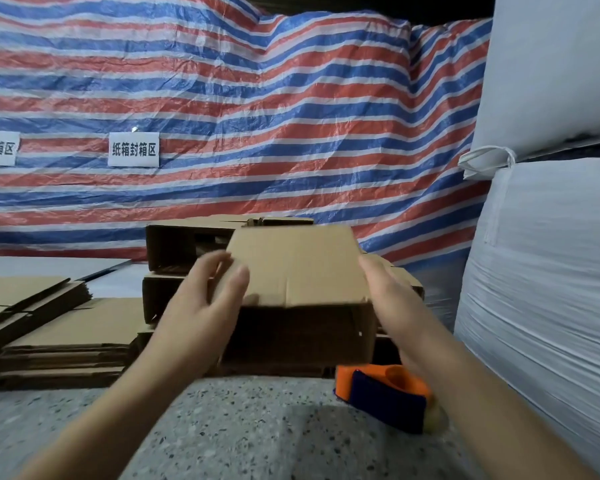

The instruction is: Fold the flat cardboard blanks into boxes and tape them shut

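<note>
A brown cardboard box [295, 268] is held up between both hands in the middle of the view, its open dark side facing me. My left hand [201, 303] grips its left end, thumb on the top panel and fingers curled behind the edge. Against the box's right side presses my right hand [392, 299], fingers straight. An orange and dark blue tape dispenser [385, 393] lies on the speckled floor [222, 427] below the box, to the right.
Opened boxes [174, 247] are stacked behind the held one. Stacks of flat cardboard blanks [59, 334] lie at the left. Large white sacks [548, 254] stand at the right. A red, white and blue striped tarp [257, 116] with paper labels hangs behind.
</note>
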`<control>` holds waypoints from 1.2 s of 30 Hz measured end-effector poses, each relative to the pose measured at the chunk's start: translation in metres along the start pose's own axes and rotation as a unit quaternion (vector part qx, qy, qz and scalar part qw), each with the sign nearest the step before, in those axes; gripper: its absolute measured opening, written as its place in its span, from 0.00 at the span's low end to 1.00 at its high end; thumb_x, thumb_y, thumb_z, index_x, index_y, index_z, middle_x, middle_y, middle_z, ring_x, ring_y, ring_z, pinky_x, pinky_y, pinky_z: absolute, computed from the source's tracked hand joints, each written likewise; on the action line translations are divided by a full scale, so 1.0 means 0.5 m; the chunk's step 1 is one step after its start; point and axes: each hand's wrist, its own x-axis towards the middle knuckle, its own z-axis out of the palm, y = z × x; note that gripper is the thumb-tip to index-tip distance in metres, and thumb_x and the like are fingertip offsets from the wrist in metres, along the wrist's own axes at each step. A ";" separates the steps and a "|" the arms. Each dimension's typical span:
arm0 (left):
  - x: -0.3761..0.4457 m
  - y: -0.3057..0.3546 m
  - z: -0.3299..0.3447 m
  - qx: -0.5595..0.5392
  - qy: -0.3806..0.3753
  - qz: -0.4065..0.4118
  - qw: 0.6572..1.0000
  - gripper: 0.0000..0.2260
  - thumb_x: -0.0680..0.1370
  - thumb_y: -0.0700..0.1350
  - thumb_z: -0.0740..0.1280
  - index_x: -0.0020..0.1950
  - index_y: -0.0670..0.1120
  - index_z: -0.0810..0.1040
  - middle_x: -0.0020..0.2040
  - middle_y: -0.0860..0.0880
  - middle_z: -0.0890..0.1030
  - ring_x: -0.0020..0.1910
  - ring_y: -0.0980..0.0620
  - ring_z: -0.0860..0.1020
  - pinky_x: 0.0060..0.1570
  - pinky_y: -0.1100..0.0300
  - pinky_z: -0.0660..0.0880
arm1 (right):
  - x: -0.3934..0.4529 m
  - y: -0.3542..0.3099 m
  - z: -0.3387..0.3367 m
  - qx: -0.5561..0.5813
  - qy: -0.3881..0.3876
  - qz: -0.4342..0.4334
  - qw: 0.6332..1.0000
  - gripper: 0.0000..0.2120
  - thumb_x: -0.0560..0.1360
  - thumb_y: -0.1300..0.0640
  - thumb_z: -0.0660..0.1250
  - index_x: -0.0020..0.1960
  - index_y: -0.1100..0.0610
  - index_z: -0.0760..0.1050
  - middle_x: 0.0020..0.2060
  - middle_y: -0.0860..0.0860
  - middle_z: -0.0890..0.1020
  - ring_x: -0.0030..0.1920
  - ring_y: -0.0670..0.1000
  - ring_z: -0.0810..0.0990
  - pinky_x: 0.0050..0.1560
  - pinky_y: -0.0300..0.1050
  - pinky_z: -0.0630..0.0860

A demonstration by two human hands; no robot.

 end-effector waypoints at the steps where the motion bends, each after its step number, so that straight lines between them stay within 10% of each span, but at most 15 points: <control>1: 0.029 0.016 0.003 0.019 0.000 0.034 0.999 0.32 0.70 0.74 0.58 0.71 0.61 0.66 0.65 0.60 0.72 0.61 0.60 0.72 0.53 0.62 0.70 | 0.022 -0.025 -0.007 0.006 0.004 -0.010 1.000 0.20 0.82 0.35 0.53 0.62 0.44 0.76 0.54 0.45 0.82 0.56 0.46 0.78 0.48 0.44 0.71; 6: 0.214 0.066 0.007 0.088 -0.099 0.021 0.991 0.49 0.58 0.75 0.68 0.76 0.62 0.59 0.74 0.52 0.64 0.63 0.53 0.68 0.56 0.56 0.71 | 0.178 -0.101 -0.036 0.048 0.017 -0.007 0.999 0.18 0.80 0.36 0.57 0.58 0.46 0.77 0.53 0.51 0.82 0.56 0.53 0.79 0.56 0.50 0.76; 11: 0.425 0.040 0.050 0.236 -0.101 0.042 0.966 0.28 0.80 0.49 0.63 0.78 0.56 0.57 0.76 0.48 0.64 0.68 0.46 0.69 0.64 0.52 0.71 | 0.374 -0.102 -0.041 0.050 0.030 0.040 0.998 0.15 0.80 0.43 0.60 0.58 0.52 0.76 0.53 0.56 0.83 0.54 0.56 0.81 0.57 0.55 0.77; 17: 0.616 -0.009 0.100 0.467 -0.158 0.068 0.868 0.10 0.82 0.44 0.58 0.62 0.49 0.72 0.56 0.46 0.77 0.52 0.48 0.77 0.52 0.53 0.76 | 0.597 -0.054 -0.026 0.064 0.018 0.076 0.995 0.16 0.80 0.46 0.59 0.57 0.56 0.77 0.50 0.55 0.82 0.56 0.56 0.81 0.63 0.58 0.76; 32: 0.828 -0.144 0.211 0.583 -0.301 -0.047 0.754 0.14 0.82 0.41 0.57 0.67 0.44 0.69 0.57 0.45 0.74 0.53 0.48 0.73 0.60 0.53 0.72 | 0.857 0.085 0.052 0.155 -0.023 0.177 0.972 0.15 0.82 0.54 0.53 0.58 0.58 0.76 0.51 0.56 0.80 0.51 0.55 0.81 0.62 0.52 0.77; 36: 0.833 -0.164 0.215 0.603 -0.316 -0.073 0.729 0.15 0.82 0.42 0.56 0.69 0.42 0.68 0.62 0.42 0.74 0.57 0.46 0.74 0.59 0.54 0.71 | 0.873 0.111 0.067 0.165 -0.044 0.178 0.969 0.13 0.82 0.57 0.52 0.51 0.57 0.75 0.40 0.53 0.79 0.40 0.52 0.80 0.45 0.45 0.78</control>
